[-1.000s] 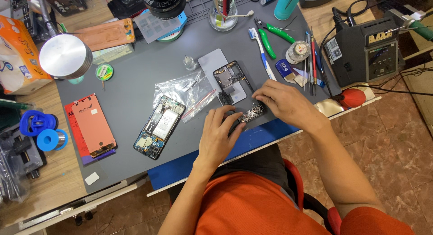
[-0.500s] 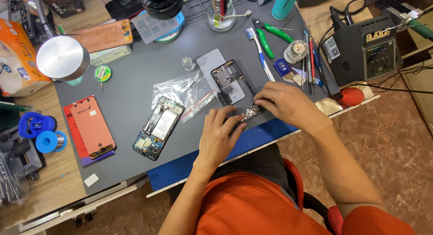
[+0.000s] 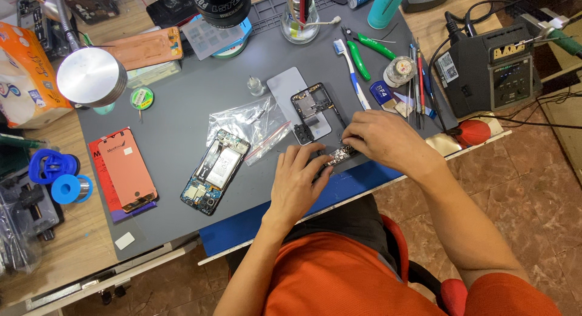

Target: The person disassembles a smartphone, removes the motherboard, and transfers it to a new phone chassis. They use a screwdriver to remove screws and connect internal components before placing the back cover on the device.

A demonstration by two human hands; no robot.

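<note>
So the phone (image 3: pixel 214 171) lies opened, frame (image 3: pixel 313 107) off; I judge I'm midway, both hands' fingers (image 3: pixel 315 168) pinching a small board (image 3: pixel 339 154) near the desk (image 3: pixel 182 110) edge

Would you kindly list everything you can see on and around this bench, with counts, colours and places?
circuit board: 1, dark, mat's near edge, between both hands
mat: 1, grey, covers bench
opened phone: 1, blue-edged, mat centre-left
phone frame: 1, black, on a grey back cover
plastic bag: 1, clear, mat centre
orange panel: 1, mat's left side
toothbrush: 1, white and blue, right of frame
cutters: 1, green-handled, top centre
lamp: 1, silver, top left
soldering station: 1, black, right
solder spools: 2, blue, far left
tissue box: 1, orange, left edge
left hand: on the board
right hand: at the board's far end
</note>
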